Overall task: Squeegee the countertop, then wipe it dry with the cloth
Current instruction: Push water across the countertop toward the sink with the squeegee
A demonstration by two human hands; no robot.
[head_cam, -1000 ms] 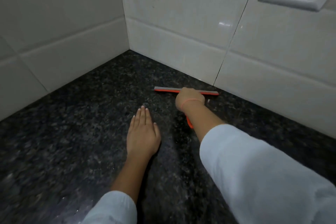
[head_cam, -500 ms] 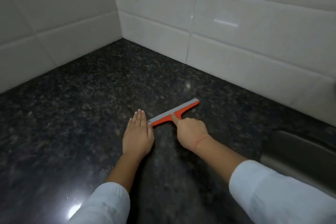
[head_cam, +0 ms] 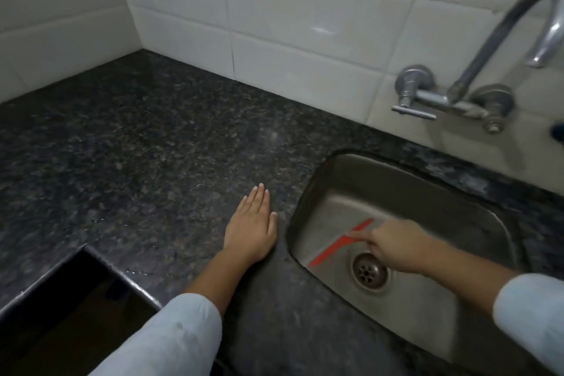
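My right hand [head_cam: 393, 246] is closed around the orange squeegee [head_cam: 340, 243], held over the sink [head_cam: 457, 192] basin, its blade at 10 o'clock of the drain [head_cam: 370, 272]. My left hand [head_cam: 251, 227] lies open, palm flat on the countertop [head_cam: 152, 146].

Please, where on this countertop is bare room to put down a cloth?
The countertop is bare from the tiled corner to the left hand, flat beside the sink. Water drops lie near the front edge. The sink is crowded: right hand holds the squeegee inside.
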